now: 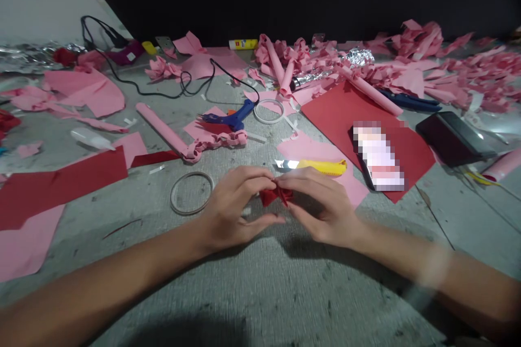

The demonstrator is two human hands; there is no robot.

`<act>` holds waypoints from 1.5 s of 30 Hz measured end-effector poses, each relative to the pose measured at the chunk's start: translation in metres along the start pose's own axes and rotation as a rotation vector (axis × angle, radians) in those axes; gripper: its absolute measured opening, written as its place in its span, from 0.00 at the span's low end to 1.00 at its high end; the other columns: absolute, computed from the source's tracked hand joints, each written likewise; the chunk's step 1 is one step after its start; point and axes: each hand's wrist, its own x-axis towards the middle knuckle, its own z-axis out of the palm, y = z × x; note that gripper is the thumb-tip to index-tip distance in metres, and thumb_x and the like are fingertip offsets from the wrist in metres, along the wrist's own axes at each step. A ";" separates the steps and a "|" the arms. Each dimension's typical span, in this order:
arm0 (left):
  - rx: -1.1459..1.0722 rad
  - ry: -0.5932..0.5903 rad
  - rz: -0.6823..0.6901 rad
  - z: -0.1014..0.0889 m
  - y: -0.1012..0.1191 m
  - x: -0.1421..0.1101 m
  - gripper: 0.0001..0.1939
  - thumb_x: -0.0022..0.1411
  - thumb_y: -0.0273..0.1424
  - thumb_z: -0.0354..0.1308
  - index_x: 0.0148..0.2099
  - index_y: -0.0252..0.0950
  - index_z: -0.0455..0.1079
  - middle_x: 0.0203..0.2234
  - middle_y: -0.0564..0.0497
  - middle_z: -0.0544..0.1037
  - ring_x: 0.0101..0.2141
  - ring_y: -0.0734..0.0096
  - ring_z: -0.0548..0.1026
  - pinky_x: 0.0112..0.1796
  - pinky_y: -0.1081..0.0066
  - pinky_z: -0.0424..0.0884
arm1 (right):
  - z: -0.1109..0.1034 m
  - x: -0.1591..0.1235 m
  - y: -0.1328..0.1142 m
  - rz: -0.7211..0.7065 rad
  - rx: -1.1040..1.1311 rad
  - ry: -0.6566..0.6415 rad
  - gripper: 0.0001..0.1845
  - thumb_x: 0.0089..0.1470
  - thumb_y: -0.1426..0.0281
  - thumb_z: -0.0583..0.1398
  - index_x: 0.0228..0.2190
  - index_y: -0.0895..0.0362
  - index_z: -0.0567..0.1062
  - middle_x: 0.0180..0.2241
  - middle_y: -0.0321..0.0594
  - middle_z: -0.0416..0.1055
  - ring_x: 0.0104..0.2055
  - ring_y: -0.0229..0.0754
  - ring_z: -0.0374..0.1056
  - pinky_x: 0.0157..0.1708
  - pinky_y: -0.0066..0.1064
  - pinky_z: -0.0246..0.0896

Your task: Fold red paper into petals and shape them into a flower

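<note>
A small folded piece of red paper [269, 197] is held between both hands at the middle of the view, just above the grey surface. My left hand [238, 203] pinches its top from the left with the fingers curved over, the thumb stretched out below. From the right, my right hand [323, 203] grips the same piece between fingers and thumb. Part of the paper is hidden behind the fingers. Right behind the hands lies a yellow box cutter [321, 166] with its blade out. A roll of tape [173, 195] lies left of my left hand.
A blue glue gun [244, 115] with a black cord and a white tape ring [268, 111] lie farther back. To the right, a phone [378, 157] rests on a red sheet [329, 105], near a black box-like object [451, 135]. Pink paper scraps [423, 43] pile along the back.
</note>
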 end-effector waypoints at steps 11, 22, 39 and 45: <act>0.031 -0.001 0.055 -0.001 0.004 0.002 0.09 0.71 0.28 0.68 0.52 0.38 0.75 0.43 0.46 0.84 0.43 0.63 0.83 0.45 0.62 0.79 | 0.006 -0.004 0.003 -0.006 -0.020 -0.058 0.21 0.64 0.78 0.63 0.57 0.54 0.76 0.50 0.51 0.82 0.53 0.49 0.79 0.53 0.48 0.78; -0.110 -0.021 -0.063 -0.002 0.000 0.007 0.04 0.71 0.30 0.68 0.44 0.38 0.77 0.39 0.49 0.83 0.39 0.69 0.82 0.42 0.68 0.78 | 0.007 -0.001 -0.002 0.187 0.070 -0.086 0.10 0.67 0.73 0.64 0.49 0.53 0.79 0.47 0.47 0.81 0.49 0.47 0.78 0.51 0.44 0.76; -0.520 -0.303 -0.251 -0.006 -0.008 0.015 0.05 0.72 0.31 0.68 0.41 0.38 0.79 0.34 0.51 0.81 0.34 0.71 0.79 0.39 0.70 0.75 | -0.017 0.015 0.016 0.557 0.651 -0.415 0.07 0.67 0.66 0.66 0.37 0.56 0.81 0.36 0.39 0.76 0.37 0.41 0.71 0.37 0.35 0.68; -0.578 -0.385 -0.219 -0.007 -0.008 0.016 0.04 0.73 0.32 0.67 0.42 0.38 0.81 0.36 0.50 0.80 0.37 0.71 0.80 0.40 0.71 0.76 | -0.021 0.021 0.015 0.545 0.635 -0.567 0.05 0.65 0.69 0.67 0.36 0.57 0.82 0.34 0.37 0.76 0.35 0.39 0.68 0.37 0.33 0.62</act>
